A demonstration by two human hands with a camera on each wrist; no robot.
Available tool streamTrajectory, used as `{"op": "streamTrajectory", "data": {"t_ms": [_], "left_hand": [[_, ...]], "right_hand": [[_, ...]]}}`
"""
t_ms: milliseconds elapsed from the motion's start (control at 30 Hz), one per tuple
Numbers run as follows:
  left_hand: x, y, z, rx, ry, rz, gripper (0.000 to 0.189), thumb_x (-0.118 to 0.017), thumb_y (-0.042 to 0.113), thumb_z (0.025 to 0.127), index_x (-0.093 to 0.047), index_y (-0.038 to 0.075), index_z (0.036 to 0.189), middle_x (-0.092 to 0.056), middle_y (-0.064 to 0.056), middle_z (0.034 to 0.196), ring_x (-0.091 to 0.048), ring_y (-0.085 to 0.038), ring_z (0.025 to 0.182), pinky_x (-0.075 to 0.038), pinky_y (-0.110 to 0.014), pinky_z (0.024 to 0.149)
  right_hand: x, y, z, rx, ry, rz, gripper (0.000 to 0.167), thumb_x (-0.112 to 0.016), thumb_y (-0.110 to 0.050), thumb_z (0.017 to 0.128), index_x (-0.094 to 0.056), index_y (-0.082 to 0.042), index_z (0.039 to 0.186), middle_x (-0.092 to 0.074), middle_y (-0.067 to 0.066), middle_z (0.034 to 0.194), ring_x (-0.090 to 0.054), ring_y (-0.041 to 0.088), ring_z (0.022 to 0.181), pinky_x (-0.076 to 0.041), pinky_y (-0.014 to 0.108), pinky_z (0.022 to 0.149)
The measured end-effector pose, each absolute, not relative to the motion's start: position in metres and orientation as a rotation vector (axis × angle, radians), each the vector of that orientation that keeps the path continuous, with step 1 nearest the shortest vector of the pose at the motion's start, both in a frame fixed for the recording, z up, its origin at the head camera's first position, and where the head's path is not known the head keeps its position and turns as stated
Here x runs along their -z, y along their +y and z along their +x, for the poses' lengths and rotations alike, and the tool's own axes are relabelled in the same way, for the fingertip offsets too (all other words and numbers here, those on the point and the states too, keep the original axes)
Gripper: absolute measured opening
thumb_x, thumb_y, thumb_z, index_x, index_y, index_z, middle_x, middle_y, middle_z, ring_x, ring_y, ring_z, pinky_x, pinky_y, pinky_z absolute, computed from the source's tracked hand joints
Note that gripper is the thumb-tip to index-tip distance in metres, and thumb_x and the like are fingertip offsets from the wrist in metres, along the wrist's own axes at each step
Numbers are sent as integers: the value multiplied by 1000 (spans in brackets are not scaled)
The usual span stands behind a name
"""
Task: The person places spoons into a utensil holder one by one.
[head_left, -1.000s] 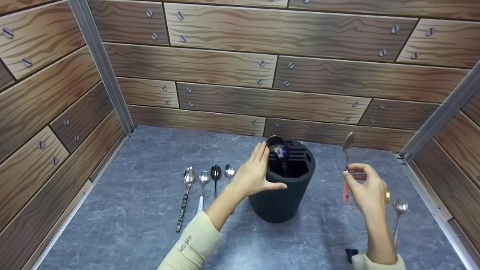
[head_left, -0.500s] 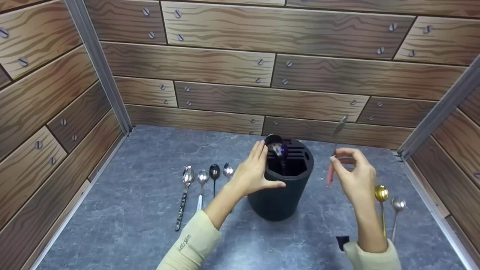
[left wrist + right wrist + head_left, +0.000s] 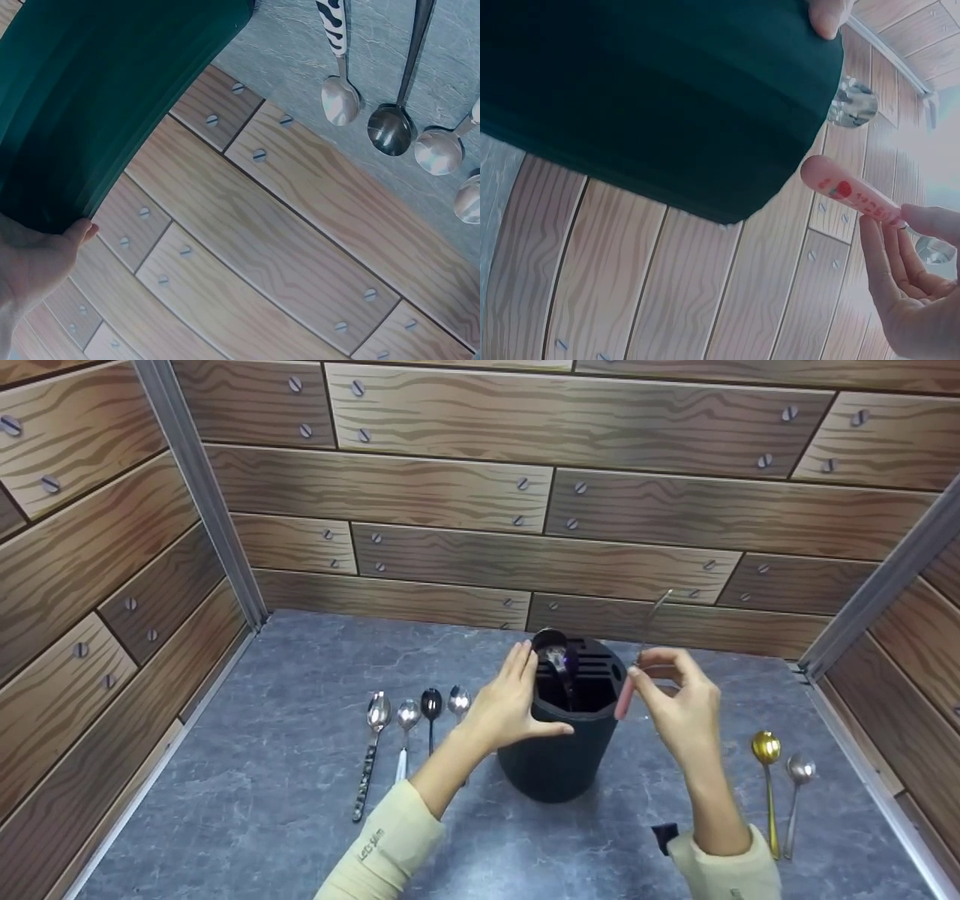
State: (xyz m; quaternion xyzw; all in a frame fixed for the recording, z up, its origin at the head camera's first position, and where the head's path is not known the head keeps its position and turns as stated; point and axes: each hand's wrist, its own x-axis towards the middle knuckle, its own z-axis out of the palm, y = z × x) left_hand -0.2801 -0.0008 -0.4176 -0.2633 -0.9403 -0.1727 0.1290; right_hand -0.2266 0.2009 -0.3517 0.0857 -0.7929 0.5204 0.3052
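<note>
A dark green utensil holder with a slotted black top stands upright on the table. My left hand rests on its left side, fingers straight along the rim and thumb stretched across the front. With thumb and fingertips, my right hand pinches a spoon with a pink handle, its metal bowl up and its handle end by the holder's right rim. The right wrist view shows a strawberry print on the pink handle, which points toward the holder's top edge. Shiny and dark spoon heads stick out of the holder.
To the left lie several spoons, among them one with a patterned handle and a black one. A gold spoon and a silver spoon lie at the right. Wood-pattern walls enclose the table's back and sides.
My right hand has carried the pink-handled spoon leftward and upward from the right side to the holder's rim, uncovering the gold spoon. My left hand has stayed on the holder.
</note>
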Motion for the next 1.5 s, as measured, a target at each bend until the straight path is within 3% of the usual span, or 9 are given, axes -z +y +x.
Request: {"op": "streamTrajectory", "data": {"t_ms": [200, 533, 833, 1067, 1300, 1500], "left_hand": [[418, 0, -281, 521, -2729, -776, 114, -56, 75, 68, -20, -3, 143, -16, -19, 149, -7, -25, 137, -36, -36, 98], [418, -1, -281, 520, -2725, -779, 115, -55, 75, 68, -19, -4, 143, -14, -18, 149, -7, -26, 137, -35, -36, 99], [419, -1, -281, 508, -2704, -772, 114, -55, 75, 68, -22, -4, 143, -18, -20, 148, -12, -28, 136, -38, -35, 96], [418, 0, -280, 505, -2717, -776, 115, -55, 75, 68, -20, -4, 143, -15, -20, 149, -11, -29, 136, -38, -36, 96], [419, -1, -280, 516, -2716, -779, 114, -56, 74, 68, -21, -5, 143, -16, -20, 148, -9, -27, 137, -34, -35, 99], [419, -1, -280, 505, -2722, -780, 114, -55, 75, 68, -21, -5, 142, -16, -20, 149, -8, -27, 137, -34, -35, 99]], "right_hand": [[352, 196, -229, -1405, -2078, 259, 16, -68, 3, 80, -62, 5, 95, -65, 11, 85, -61, 10, 76, -47, 16, 55], [356, 192, -234, -1370, -2061, 289, 17, -67, 4, 80, -61, 5, 97, -63, 7, 94, -61, 10, 80, -49, 17, 63], [362, 187, -238, -1369, -2030, 292, 16, -66, 6, 81, -61, 7, 96, -62, 9, 92, -61, 10, 83, -50, 17, 67], [355, 172, -226, -1265, -2082, 307, 16, -65, 12, 78, -60, 12, 93, -63, 18, 88, -61, 21, 77, -48, 12, 65], [375, 183, -239, -1207, -2153, 375, 16, -69, 5, 78, -62, 4, 93, -63, 9, 87, -60, 14, 75, -48, 13, 62], [379, 193, -237, -1064, -2321, 466, 15, -70, 3, 78, -63, 1, 91, -63, 8, 85, -62, 21, 78, -53, 28, 68]]}}
